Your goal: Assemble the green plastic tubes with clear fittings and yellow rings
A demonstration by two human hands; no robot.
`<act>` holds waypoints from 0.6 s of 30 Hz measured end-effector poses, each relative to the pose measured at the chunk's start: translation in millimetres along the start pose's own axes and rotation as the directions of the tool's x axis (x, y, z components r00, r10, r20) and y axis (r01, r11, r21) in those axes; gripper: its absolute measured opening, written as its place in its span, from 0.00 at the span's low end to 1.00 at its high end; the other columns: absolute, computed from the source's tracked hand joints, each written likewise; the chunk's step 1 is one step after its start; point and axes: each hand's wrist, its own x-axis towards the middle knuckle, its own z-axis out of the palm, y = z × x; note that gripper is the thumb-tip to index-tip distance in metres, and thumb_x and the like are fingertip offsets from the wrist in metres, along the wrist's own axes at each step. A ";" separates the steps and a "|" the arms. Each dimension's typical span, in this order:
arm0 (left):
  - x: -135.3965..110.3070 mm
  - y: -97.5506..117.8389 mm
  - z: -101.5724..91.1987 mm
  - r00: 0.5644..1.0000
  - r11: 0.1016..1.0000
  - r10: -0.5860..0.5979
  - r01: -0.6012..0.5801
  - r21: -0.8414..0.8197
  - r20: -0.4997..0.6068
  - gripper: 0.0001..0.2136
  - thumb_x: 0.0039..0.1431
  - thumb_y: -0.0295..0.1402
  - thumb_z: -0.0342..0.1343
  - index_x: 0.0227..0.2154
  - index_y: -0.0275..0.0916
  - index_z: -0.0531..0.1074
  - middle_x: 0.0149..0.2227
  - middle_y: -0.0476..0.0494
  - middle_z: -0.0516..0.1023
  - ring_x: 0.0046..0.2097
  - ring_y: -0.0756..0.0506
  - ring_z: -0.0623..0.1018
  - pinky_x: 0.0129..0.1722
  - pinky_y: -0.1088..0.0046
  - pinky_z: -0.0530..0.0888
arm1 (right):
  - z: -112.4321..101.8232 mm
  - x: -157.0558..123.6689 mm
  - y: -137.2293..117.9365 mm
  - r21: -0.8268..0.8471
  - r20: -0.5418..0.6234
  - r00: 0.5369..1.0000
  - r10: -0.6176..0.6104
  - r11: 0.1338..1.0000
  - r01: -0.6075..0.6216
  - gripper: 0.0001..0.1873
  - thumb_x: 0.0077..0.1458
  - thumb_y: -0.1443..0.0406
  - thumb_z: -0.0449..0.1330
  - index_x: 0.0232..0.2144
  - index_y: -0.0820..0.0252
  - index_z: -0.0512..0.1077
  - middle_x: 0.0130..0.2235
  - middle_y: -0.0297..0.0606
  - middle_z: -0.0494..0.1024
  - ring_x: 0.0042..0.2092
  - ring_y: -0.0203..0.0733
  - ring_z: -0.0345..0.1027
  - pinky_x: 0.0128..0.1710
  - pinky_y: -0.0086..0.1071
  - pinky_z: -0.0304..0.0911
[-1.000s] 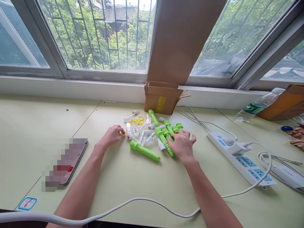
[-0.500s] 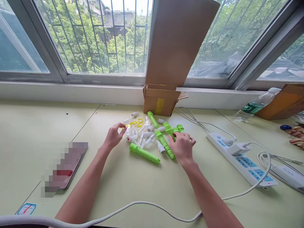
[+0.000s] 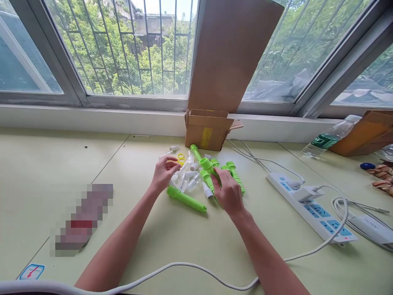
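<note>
My right hand (image 3: 229, 190) grips a bright green plastic tube (image 3: 207, 164), its wide threaded end pointing up and left towards my other hand. The rest of that tube is hidden by my fingers. My left hand (image 3: 165, 174) is closed in a pinch, with a bit of yellow at its fingers that looks like a thin yellow ring (image 3: 170, 161). More yellow rings (image 3: 181, 156) lie just beyond it. Between the hands is a pile of clear plastic pieces (image 3: 193, 180) and white-capped parts (image 3: 208, 191). Another green tube (image 3: 187, 199) lies in front, and several more lie around my right hand.
A small cardboard box (image 3: 207, 129) stands behind the pile against the sill. On the right are a white power strip (image 3: 310, 207) with plugs and cables, and a tilted water bottle (image 3: 330, 137). A blurred-out phone (image 3: 84, 221) lies left. A white cable (image 3: 181, 263) crosses the front.
My right hand has taken hold of a green tube and brought it left, raised over the others. My left hand has moved right, towards the tube's threaded end.
</note>
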 end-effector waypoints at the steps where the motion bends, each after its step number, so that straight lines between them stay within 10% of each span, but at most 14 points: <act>1: -1.7 -1.0 0.7 1.000 1.000 -0.004 0.004 0.001 0.011 0.14 0.47 0.37 0.64 0.35 0.39 0.69 0.32 0.44 0.79 0.37 0.44 0.79 0.39 0.66 0.76 | 0.3 -0.4 -2.7 0.009 0.014 1.000 -0.013 1.000 0.013 0.17 0.64 0.61 0.46 0.50 0.61 0.67 0.44 0.45 0.75 0.42 0.46 0.70 0.35 0.33 0.63; 18: 4.8 -3.3 4.7 0.992 0.971 0.128 -0.128 0.202 0.013 0.12 0.51 0.41 0.60 0.33 0.39 0.71 0.35 0.43 0.79 0.38 0.45 0.79 0.40 0.66 0.75 | 6.1 -4.9 -13.6 0.065 0.095 0.992 -0.084 0.995 0.078 0.18 0.64 0.61 0.46 0.49 0.62 0.69 0.40 0.44 0.76 0.38 0.45 0.71 0.33 0.33 0.64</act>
